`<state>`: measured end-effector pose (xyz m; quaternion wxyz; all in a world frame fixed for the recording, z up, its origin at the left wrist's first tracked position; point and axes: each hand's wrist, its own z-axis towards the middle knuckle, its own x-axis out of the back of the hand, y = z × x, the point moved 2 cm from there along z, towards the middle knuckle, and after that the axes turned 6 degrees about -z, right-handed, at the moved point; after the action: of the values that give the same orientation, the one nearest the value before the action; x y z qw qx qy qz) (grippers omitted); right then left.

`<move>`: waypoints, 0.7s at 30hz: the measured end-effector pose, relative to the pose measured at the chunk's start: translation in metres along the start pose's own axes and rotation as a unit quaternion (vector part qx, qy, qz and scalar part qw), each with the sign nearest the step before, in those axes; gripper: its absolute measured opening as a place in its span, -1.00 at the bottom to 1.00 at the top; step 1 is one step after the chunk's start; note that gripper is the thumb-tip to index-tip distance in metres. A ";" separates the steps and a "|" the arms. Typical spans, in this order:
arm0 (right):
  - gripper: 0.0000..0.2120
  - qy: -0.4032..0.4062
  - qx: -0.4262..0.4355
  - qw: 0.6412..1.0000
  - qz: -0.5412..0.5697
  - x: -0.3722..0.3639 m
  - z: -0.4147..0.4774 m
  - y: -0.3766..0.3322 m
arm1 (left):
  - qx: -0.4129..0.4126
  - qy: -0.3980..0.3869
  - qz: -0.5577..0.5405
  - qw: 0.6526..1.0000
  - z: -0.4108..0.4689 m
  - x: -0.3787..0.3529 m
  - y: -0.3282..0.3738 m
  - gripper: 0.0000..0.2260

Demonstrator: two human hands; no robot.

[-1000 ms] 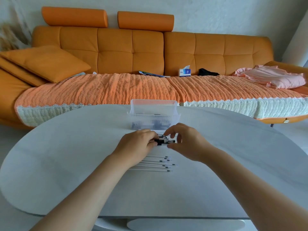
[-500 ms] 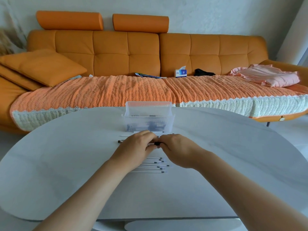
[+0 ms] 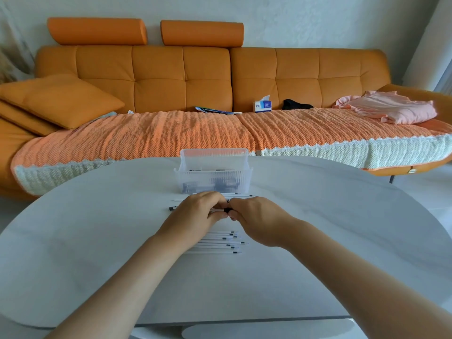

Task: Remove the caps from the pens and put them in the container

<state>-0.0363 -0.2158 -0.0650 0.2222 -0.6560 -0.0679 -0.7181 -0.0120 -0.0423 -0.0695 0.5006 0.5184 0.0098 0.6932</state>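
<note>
A clear ribbed plastic container (image 3: pixel 213 178) stands on the white table (image 3: pixel 97 241) with dark pen caps inside it. Just in front of it my left hand (image 3: pixel 195 215) grips the white barrel of a pen (image 3: pixel 217 210), whose far end sticks out to the left. My right hand (image 3: pixel 254 220) pinches the black cap at the pen's right end, knuckle to knuckle with the left. Several uncapped white pens (image 3: pixel 220 242) lie in a row below my hands. A few more pens (image 3: pixel 242 195) lie between my hands and the container.
An orange sofa (image 3: pixel 208 77) with a woven throw runs behind the table. On it lie a cushion (image 3: pixel 61 101), a tissue box (image 3: pixel 263 105), papers and pink clothing (image 3: pixel 391 110). The table's near edge curves across the bottom of the view.
My right hand has closed over the black cap, which showed a second ago. Both hands have drawn together. The camera has tilted slightly.
</note>
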 end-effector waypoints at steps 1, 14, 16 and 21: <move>-0.78 0.001 0.002 1.000 -0.003 -0.001 0.000 0.000 | 0.001 0.001 0.000 1.000 0.000 0.000 0.000 -0.92; -0.87 -0.027 -0.065 0.997 0.036 -0.002 -0.003 0.015 | 0.043 -0.014 0.063 0.997 0.002 0.003 -0.006 -0.89; -0.83 -0.025 -0.080 0.996 0.017 -0.004 -0.006 0.024 | 0.055 -0.019 0.078 0.995 0.001 0.005 -0.011 -0.86; -0.84 -0.032 -0.099 0.994 0.032 -0.002 -0.008 0.034 | 0.068 -0.034 0.120 0.990 -0.001 0.007 -0.015 -0.84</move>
<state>-0.0298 -0.2492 -0.0748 0.1765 -0.6989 0.0173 -0.6929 -0.0021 -0.0295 -0.0727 0.3779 0.5716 -0.0224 0.7280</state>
